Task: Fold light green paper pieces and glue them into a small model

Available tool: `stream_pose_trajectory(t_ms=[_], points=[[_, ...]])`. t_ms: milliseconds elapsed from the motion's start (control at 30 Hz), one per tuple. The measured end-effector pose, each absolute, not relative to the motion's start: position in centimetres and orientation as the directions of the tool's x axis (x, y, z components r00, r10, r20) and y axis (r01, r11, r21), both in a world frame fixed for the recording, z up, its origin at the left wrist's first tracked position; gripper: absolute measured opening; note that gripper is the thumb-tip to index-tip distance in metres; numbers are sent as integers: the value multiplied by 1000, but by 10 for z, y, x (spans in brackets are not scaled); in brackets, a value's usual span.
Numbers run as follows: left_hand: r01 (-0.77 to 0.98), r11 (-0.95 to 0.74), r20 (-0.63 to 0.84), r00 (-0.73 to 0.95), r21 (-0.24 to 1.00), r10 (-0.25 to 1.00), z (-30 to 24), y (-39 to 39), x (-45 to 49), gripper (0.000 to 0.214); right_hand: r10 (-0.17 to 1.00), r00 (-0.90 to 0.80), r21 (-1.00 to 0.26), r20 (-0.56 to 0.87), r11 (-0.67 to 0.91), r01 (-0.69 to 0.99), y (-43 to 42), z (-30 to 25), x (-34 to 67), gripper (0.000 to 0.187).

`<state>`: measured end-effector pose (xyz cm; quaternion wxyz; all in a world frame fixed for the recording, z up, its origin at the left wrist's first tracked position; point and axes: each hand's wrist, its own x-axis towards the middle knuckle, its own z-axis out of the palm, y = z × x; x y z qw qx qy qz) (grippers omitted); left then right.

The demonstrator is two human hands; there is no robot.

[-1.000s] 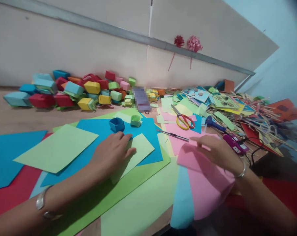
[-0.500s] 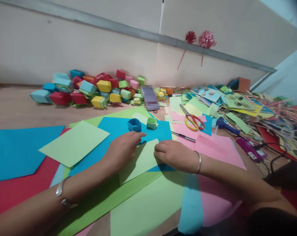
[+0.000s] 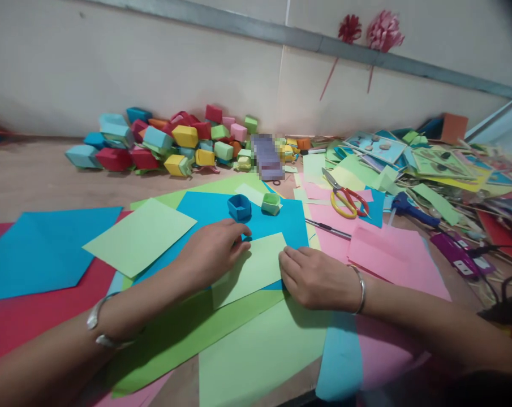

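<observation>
A pale green sheet of paper [image 3: 256, 263] lies before me on top of blue and green sheets. Fingers bent together, my right hand [image 3: 315, 277] grips the right edge of this sheet; its fingertips are partly hidden. Over the sheet's left part is my left hand [image 3: 215, 249], thumb and forefinger apart, with nothing seen between them. Just beyond the left fingertips stands a small blue folded paper box [image 3: 239, 209]. Right of it sits a small light green paper box [image 3: 271, 204]. Both boxes are open at the top and rest on a blue sheet [image 3: 200, 209].
Many coloured paper boxes [image 3: 154, 141] are heaped by the wall. Scissors [image 3: 344, 198], a pen [image 3: 327, 228], a blue glue gun [image 3: 412, 210] and a purple power strip [image 3: 459, 254] lie to the right, near a cluttered craft pile [image 3: 434, 158]. Another pale green sheet [image 3: 139, 237] lies left.
The view has shifted, so most things sit higher and further right. My left thumb now shows apart from the forefinger. The right hand stays at the pale green sheet's right edge.
</observation>
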<state>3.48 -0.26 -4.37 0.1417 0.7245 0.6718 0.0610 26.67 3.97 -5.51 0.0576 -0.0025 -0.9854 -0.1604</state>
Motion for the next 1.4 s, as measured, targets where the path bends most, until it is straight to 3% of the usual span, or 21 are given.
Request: stream_pose_trajectory(t_ms=[133, 267, 467, 600, 700, 867, 1000, 1100, 1200, 1400], points=[[961, -25, -177, 77, 276, 981, -42, 0, 37, 34, 3, -990, 286, 138, 957, 43, 40, -55, 266, 26], [958, -55, -148, 100, 281, 984, -43, -1, 38, 18, 49, -989, 223, 139, 972, 80, 45, -57, 266, 25], [910, -78, -128, 142, 408, 982, -45, -5, 44, 6, 258, -871, -3, 419, 959, 283, 64, -56, 264, 23], [900, -82, -122, 147, 429, 982, -47, -7, 49, 7, 373, -904, -194, 209, 922, 335, 74, -56, 263, 31], [908, -76, -134, 143, 412, 981, -48, -9, 49, 13, 423, -905, -234, 36, 884, 404, 74, -58, 261, 28], [926, -76, -184, 153, 370, 971, -49, -11, 48, 32, 470, -883, -326, -10, 833, 447, 71, -59, 257, 20], [933, -76, -201, 154, 351, 967, -46, -9, 46, 14, 498, -867, -394, 17, 800, 452, 72, -58, 259, 6], [932, -80, -165, 146, 354, 975, -42, -7, 44, 9, 512, -858, -342, 48, 815, 467, 77, -56, 261, 4], [932, -123, -102, 167, 342, 981, -42, -5, 42, 11, 520, -852, -176, 61, 846, 504, 81, -55, 262, 9], [945, -300, 69, 294, 130, 953, -46, -7, 31, 30, 452, -885, 132, 109, 876, 464, 84, -65, 261, 14]])
